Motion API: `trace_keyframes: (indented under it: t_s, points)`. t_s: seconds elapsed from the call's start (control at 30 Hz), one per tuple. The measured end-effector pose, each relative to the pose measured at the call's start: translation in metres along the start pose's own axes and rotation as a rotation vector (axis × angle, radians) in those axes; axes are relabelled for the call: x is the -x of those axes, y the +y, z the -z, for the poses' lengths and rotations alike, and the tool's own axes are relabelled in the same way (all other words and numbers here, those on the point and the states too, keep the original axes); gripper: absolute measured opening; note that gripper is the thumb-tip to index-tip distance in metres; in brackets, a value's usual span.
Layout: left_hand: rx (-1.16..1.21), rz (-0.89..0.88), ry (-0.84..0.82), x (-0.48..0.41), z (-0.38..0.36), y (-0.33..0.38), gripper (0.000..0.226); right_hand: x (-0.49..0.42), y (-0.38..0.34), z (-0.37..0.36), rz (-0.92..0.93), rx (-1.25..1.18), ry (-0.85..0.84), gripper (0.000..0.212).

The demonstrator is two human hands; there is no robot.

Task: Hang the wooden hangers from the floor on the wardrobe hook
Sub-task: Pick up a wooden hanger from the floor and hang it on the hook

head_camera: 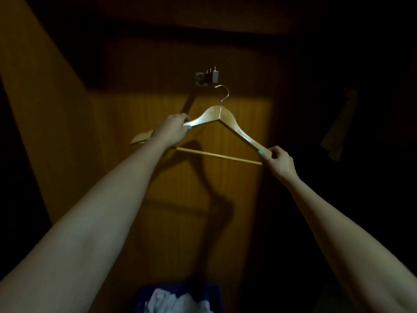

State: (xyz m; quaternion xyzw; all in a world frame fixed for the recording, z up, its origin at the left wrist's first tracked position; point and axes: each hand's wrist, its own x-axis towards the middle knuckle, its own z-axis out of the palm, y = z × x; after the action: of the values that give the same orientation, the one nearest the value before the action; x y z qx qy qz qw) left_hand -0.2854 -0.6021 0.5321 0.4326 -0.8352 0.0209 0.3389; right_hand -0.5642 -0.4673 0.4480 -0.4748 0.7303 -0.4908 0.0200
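A light wooden hanger (228, 123) with a metal hook and a straight lower bar is held up in front of a brown wardrobe panel (243, 188). My left hand (172, 129) grips its left shoulder, and my right hand (279, 162) pinches its right tip. The hanger tilts down to the right. Its metal hook points up, just below and slightly right of the wardrobe hook (207, 76), a small metal fitting with several prongs. The two do not touch.
The room is dim, with only the middle of the panel lit. A blue basket (144, 294) holding white cloth sits at the bottom centre. The right side is dark, with a faint angled shape (338, 125).
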Motion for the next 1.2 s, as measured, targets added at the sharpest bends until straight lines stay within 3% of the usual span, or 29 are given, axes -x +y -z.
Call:
trace_keyframes:
  t_s: [0.17,0.4,0.67,0.83,1.03,1.2]
  points:
    - [0.053,0.012,0.115,-0.055,0.009,-0.001,0.029,-0.06,-0.022,-0.007,0.077,-0.028,0.089,0.045]
    - [0.012,0.132,0.18,-0.07,-0.011,-0.032,0.026,-0.118,-0.037,-0.041,0.091,-0.049,-0.012,0.059]
    - [-0.027,0.192,0.136,-0.077,-0.061,-0.057,0.021,-0.146,-0.012,-0.083,0.119,0.074,-0.057,0.046]
    - [-0.091,0.147,0.179,-0.079,-0.079,-0.065,0.035,-0.165,-0.012,-0.096,0.107,0.218,0.009,0.047]
    - [-0.078,0.169,0.182,-0.08,-0.088,-0.068,0.045,-0.164,-0.006,-0.119,0.078,0.086,0.128,0.04]
    - [-0.002,0.167,0.105,-0.063,-0.085,-0.069,0.053,-0.147,0.004,-0.118,0.04,0.073,0.084,0.066]
